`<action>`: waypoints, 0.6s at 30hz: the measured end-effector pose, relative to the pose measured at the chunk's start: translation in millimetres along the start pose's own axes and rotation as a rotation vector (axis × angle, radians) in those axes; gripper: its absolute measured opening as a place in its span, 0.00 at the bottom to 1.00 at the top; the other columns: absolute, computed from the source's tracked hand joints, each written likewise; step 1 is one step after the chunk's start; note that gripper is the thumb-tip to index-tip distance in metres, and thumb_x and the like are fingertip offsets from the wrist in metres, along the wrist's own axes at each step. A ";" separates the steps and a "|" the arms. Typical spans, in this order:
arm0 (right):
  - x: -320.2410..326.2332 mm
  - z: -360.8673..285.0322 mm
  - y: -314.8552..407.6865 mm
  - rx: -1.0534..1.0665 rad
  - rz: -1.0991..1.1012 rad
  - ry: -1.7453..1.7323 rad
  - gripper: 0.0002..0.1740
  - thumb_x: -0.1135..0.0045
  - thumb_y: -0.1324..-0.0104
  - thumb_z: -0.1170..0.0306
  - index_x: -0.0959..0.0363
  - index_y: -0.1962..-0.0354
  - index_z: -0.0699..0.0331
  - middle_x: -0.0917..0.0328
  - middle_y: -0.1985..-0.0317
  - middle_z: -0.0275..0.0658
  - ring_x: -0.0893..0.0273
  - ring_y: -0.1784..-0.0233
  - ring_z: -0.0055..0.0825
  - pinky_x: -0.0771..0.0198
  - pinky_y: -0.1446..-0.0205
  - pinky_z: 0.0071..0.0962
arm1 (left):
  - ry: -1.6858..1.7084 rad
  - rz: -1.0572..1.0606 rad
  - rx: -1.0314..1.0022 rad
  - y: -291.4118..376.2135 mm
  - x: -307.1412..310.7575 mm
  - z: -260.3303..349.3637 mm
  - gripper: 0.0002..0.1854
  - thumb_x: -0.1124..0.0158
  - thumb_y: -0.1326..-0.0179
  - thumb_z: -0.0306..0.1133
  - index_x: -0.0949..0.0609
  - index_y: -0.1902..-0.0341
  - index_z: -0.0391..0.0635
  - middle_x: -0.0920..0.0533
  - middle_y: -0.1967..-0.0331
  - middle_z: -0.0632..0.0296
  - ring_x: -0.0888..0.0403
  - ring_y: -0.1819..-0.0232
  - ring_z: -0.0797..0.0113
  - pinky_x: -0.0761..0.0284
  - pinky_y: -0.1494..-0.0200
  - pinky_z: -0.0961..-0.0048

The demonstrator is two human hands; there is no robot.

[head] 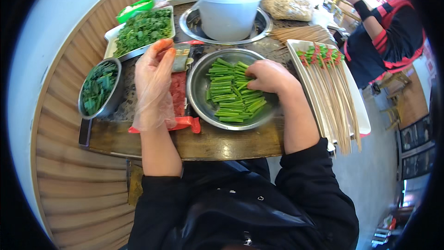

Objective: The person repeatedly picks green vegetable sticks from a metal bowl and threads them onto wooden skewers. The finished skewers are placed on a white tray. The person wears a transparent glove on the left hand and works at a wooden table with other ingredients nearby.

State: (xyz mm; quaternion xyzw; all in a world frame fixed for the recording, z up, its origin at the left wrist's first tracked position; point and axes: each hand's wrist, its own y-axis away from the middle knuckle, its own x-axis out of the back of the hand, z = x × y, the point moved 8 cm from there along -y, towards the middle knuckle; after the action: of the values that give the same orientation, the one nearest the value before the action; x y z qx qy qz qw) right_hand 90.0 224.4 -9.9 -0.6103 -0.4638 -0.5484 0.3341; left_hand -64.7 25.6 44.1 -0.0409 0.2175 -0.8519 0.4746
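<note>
My left hand [152, 76], in a clear plastic glove with orange-stained fingertips, is raised beside an open pack of sliced red meat [178, 93]. Its fingers are loosely curled and slightly apart, with nothing visible between them. My bare right hand [272, 76] reaches into a steel bowl [199, 111] from the right. Its fingertips touch the cut green stalks [225, 90] lying in rows there; whether they pinch any is hidden. On the right, a white tray [360, 111] carries wooden skewers [333, 100] threaded with red meat and greens at their far ends.
Left stand a steel bowl of chopped leaves [99, 86] and a white tray of leafy herbs [144, 29]. Behind the bowl, a white bucket [229, 17] of skewers sits in a steel basin [187, 24]. Loose skewers [301, 34] lie nearby. A person [385, 38] is at the far right.
</note>
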 end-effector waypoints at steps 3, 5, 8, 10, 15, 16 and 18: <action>4.5 -2.4 -1.4 -0.001 0.034 0.016 0.15 0.40 0.47 0.64 0.19 0.62 0.61 0.20 0.62 0.47 0.23 0.54 0.43 0.28 0.49 0.39 | 0.114 -0.035 0.044 7.3 9.0 9.2 0.13 0.38 0.40 0.24 0.21 0.50 0.36 0.20 0.58 0.63 0.25 0.55 0.76 0.31 0.49 0.80; 6.3 -2.5 -0.2 -0.006 0.061 0.010 0.16 0.40 0.48 0.64 0.19 0.62 0.62 0.20 0.61 0.47 0.23 0.54 0.43 0.28 0.49 0.38 | 0.117 -0.037 0.027 9.4 21.6 21.5 0.13 0.38 0.40 0.24 0.21 0.51 0.36 0.19 0.58 0.61 0.24 0.55 0.75 0.30 0.48 0.79; 5.8 -2.7 3.2 -0.024 0.078 0.017 0.12 0.42 0.47 0.65 0.19 0.66 0.59 0.19 0.63 0.47 0.22 0.55 0.44 0.27 0.49 0.40 | -0.055 -0.048 0.033 6.9 42.0 38.5 0.12 0.40 0.38 0.24 0.21 0.51 0.37 0.19 0.57 0.61 0.24 0.55 0.75 0.29 0.47 0.79; 5.8 -4.1 4.0 -0.027 0.070 0.029 0.12 0.41 0.47 0.65 0.19 0.65 0.59 0.19 0.62 0.47 0.22 0.55 0.44 0.27 0.49 0.40 | -0.225 -0.162 0.080 6.8 45.6 44.1 0.12 0.40 0.39 0.23 0.21 0.52 0.36 0.20 0.58 0.63 0.24 0.56 0.76 0.29 0.50 0.80; 6.9 -3.3 4.3 -0.072 0.029 0.021 0.15 0.39 0.49 0.64 0.19 0.63 0.60 0.20 0.62 0.46 0.23 0.54 0.43 0.28 0.49 0.39 | -0.770 -0.466 0.110 16.0 41.5 36.7 0.11 0.39 0.43 0.25 0.21 0.56 0.34 0.20 0.67 0.59 0.24 0.63 0.73 0.29 0.59 0.74; 6.8 -3.0 4.4 -0.082 0.028 0.026 0.15 0.40 0.49 0.64 0.19 0.63 0.59 0.20 0.62 0.46 0.23 0.54 0.43 0.28 0.49 0.39 | -0.898 -0.479 0.008 16.8 39.1 38.3 0.09 0.40 0.44 0.24 0.21 0.59 0.36 0.20 0.69 0.59 0.25 0.66 0.72 0.29 0.62 0.74; 6.4 -4.7 4.5 -0.071 0.038 0.061 0.15 0.40 0.49 0.64 0.19 0.63 0.58 0.19 0.62 0.46 0.22 0.54 0.43 0.28 0.50 0.39 | -0.979 -0.485 0.054 16.0 41.1 25.9 0.09 0.39 0.45 0.25 0.21 0.61 0.35 0.21 0.71 0.56 0.24 0.68 0.68 0.28 0.62 0.73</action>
State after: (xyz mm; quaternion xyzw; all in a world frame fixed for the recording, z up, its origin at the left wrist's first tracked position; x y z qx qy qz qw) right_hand 92.2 219.9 -2.3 -0.6135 -0.4220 -0.5764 0.3366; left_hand -67.4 -24.2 55.3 -0.4696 -0.0663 -0.8235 0.3113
